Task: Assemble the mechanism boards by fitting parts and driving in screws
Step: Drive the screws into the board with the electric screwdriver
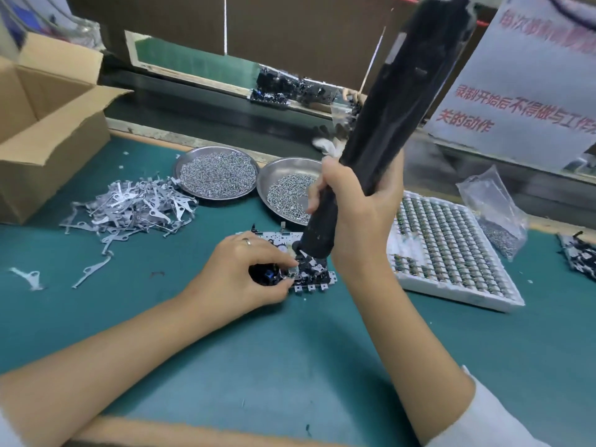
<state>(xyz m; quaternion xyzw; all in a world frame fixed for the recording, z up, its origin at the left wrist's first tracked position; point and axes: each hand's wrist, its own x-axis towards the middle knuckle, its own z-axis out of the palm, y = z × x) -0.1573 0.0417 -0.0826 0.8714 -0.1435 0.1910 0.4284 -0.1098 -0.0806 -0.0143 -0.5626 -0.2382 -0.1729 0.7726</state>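
Matt black plastic on the electric screwdriver (380, 130). Shiny bare metal in both round dishes (193, 156) and their screws (217, 175). Dull grey stamped metal levers (135, 204). Matt green bench mat (290, 350). Brown corrugated cardboard box (48, 150). Crinkled clear plastic bag (493, 201).
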